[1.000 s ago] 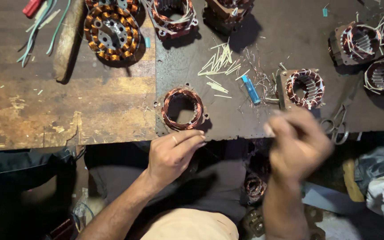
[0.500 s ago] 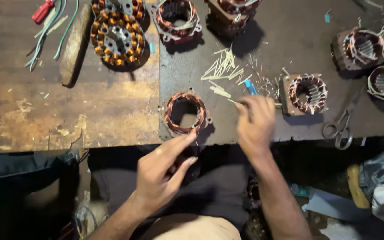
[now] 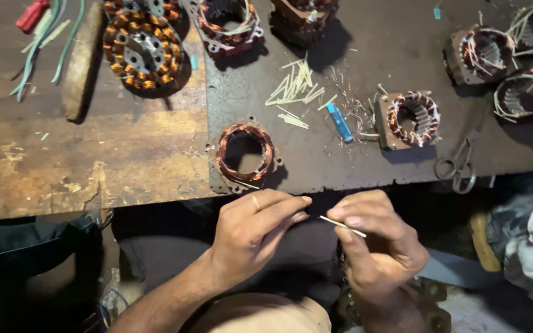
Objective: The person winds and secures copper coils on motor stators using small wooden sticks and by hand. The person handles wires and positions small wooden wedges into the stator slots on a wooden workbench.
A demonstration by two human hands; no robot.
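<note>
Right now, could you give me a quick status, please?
Right hand pinching thin sliver. Left hand open, fingertips beside it. Copper-wound stator on bench, untouched.

We've got a workbench [image 3: 81, 166], worn wood at left, dark metal sheet w/ the rest. Near edge: copper-wound stator [image 3: 245, 152]. Far left: rotor [image 3: 143, 49], wood handle [image 3: 81, 61]. Centre: pale slivers [image 3: 294, 89], blue lighter [image 3: 340, 122]. Right: square stator [image 3: 409, 118], scissors [image 3: 458, 166].

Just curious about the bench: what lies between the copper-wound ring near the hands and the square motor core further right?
In the head view, a small blue lighter and loose pale slivers lie between the copper-wound ring and the square core.
</note>
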